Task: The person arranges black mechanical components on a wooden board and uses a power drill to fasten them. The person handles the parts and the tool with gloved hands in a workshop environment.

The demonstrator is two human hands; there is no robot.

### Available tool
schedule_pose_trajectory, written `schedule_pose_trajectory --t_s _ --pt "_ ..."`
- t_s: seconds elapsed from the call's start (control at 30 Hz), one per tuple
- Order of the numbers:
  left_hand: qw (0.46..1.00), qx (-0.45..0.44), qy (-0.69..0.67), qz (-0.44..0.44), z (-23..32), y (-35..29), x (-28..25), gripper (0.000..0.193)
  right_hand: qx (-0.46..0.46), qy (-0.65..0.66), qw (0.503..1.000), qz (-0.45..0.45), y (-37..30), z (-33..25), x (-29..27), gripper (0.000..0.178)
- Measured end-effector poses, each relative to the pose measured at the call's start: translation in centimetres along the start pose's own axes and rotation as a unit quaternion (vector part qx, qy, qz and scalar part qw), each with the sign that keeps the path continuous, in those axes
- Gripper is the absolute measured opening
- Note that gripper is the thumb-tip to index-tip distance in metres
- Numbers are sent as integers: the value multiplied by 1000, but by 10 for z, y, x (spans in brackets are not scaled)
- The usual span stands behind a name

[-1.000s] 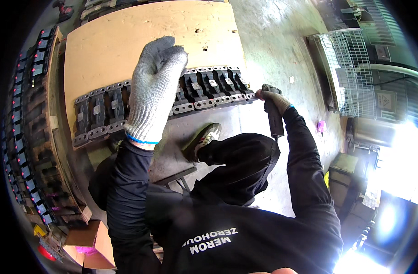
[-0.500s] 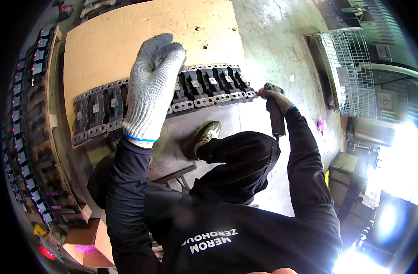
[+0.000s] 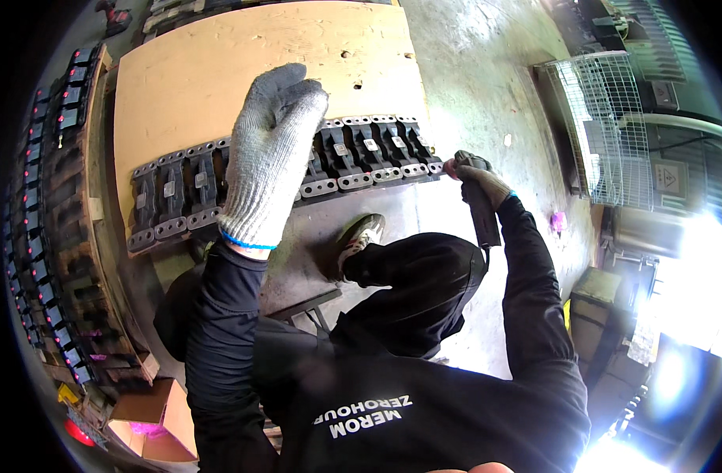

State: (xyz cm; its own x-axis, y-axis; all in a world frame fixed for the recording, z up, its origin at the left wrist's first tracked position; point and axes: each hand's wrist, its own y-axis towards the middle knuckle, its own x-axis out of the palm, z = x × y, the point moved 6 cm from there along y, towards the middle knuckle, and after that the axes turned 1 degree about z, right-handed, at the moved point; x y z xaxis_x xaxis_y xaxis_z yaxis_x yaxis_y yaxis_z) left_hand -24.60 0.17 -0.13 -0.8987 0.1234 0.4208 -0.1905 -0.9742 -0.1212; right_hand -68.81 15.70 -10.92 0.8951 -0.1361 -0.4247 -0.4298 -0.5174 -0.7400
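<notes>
In a grey knit glove with a blue cuff, my left hand (image 3: 276, 150) is raised over a row of dark metal parts (image 3: 347, 158). Its fingers are stretched out with the thumb apart, and nothing shows in it. These parts have grey ends with round holes and small pale labels, and my left hand hides some of them. Off the row's right end, my gloved right hand (image 3: 487, 180) is wrapped round a dark, long-bodied power tool (image 3: 482, 217). A cord appears at the tool's lower end, and its reddish tip points toward the last part.
The row lies along the near edge of a tan wooden board (image 3: 258, 39). More such parts stand stacked on the left beside a wooden pallet (image 3: 101, 197). An open cardboard box (image 3: 172, 426) sits lower left. A wire mesh cage (image 3: 605, 134) stands right. My shoe (image 3: 365, 236) is below the row.
The view has shifted slightly. The power tool in my right hand has tilted a little, its lower end swinging right. My left hand stays raised over the row.
</notes>
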Motion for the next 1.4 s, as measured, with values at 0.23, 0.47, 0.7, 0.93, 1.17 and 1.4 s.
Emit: schedule_pose_trajectory --t_s 0.23,0.47,0.7,0.93,1.17,1.4 --pt "1000 -1 1 3 1 0 1 41 3 -4 1000 1 7 -3 2 51" --pt "999 10 39 -3 7 -2 -2 36 -11 -24 999 26 5 -12 6 52" --pt "999 29 15 6 7 -2 -7 41 -9 -1 1000 -23 11 -19 24 58" --pt "999 17 50 3 10 -2 -10 36 -19 -14 999 27 36 -11 -2 58" --pt "999 17 37 2 9 -3 -10 35 -28 4 1000 6 40 -6 -5 53" --pt "998 27 50 -1 10 -5 -11 36 -2 -9 999 30 25 -8 4 51"
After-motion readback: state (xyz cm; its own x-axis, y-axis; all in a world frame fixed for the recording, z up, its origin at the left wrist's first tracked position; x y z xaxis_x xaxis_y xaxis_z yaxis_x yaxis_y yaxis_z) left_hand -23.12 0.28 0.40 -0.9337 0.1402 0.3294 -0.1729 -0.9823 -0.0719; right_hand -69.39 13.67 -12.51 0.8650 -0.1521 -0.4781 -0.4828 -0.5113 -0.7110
